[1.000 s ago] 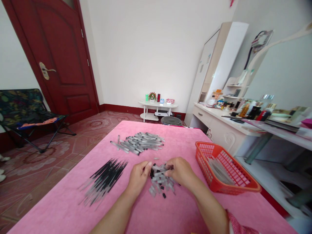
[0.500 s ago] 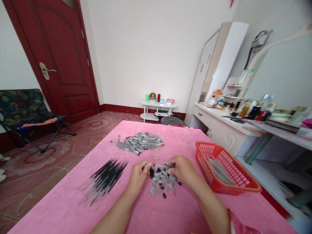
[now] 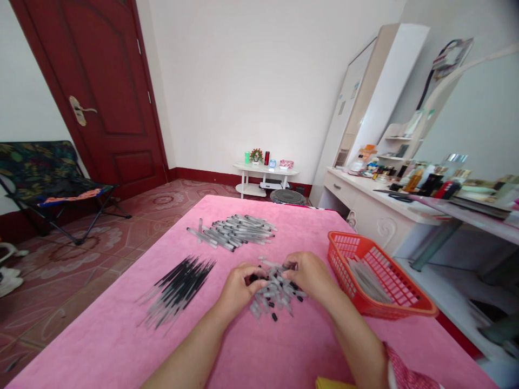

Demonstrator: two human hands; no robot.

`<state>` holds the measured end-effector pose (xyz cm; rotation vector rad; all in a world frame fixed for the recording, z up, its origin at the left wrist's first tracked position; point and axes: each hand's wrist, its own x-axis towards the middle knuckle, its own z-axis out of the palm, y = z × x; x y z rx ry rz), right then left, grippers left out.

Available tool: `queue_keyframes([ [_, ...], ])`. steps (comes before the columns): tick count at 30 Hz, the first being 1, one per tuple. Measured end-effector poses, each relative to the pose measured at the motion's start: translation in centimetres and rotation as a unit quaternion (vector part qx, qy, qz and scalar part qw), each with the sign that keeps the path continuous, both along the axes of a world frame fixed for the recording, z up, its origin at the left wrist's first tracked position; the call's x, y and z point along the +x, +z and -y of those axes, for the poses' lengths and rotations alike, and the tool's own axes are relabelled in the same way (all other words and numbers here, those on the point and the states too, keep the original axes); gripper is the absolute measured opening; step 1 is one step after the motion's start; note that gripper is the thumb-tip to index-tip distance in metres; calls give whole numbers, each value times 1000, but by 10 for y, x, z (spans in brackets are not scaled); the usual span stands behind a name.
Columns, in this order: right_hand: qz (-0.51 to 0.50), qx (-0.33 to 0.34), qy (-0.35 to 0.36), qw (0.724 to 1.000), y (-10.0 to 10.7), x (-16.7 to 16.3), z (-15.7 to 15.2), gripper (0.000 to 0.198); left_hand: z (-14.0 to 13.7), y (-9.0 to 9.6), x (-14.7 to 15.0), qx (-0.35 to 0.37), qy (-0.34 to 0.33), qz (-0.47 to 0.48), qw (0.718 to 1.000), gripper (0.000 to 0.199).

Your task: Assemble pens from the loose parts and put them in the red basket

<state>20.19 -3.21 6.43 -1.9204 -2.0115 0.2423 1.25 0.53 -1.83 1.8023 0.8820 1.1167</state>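
A loose pile of small clear and black pen parts [image 3: 278, 294], caps among them, lies on the pink cloth [image 3: 259, 351] between my hands. At its left edge rests my left hand [image 3: 240, 286], thumb and forefinger curved apart around a few black pieces [image 3: 254, 277]. My right hand [image 3: 306, 273] reaches into the pile's right side with fingertips drawn together; what they pinch is hidden. Beyond the pile lie many clear pen barrels [image 3: 235, 231] with dark ends. To the left is a bundle of black ink refills [image 3: 180, 292].
An orange-red plastic basket [image 3: 336, 270] with clear thin pieces [image 3: 368, 281] inside stands at the right. Something yellow [image 3: 332, 383] shows at the near edge. A dressing table [image 3: 373, 202] with bottles is on the right, a folding chair [image 3: 52, 178] on the left.
My left hand has moved slightly right into the pile's edge, its thumb and forefinger spreading around black pieces. My right hand stays at the right side. The view has shifted slightly.
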Motion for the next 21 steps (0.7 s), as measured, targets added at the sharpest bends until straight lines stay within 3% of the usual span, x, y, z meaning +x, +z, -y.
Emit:
queue_keyframes([
  [6,13,-22,13,1000,-3,-2,-1,10,-2,6,-3,-47,65,57,995,23],
  [13,30,-24,16,999,-5,-5,-1,10,-3,2,-7,28,89,23,995,16],
  [21,45,-15,27,999,-3,-9,0,8,1,14,-13,99,136,-51,984,9],
])
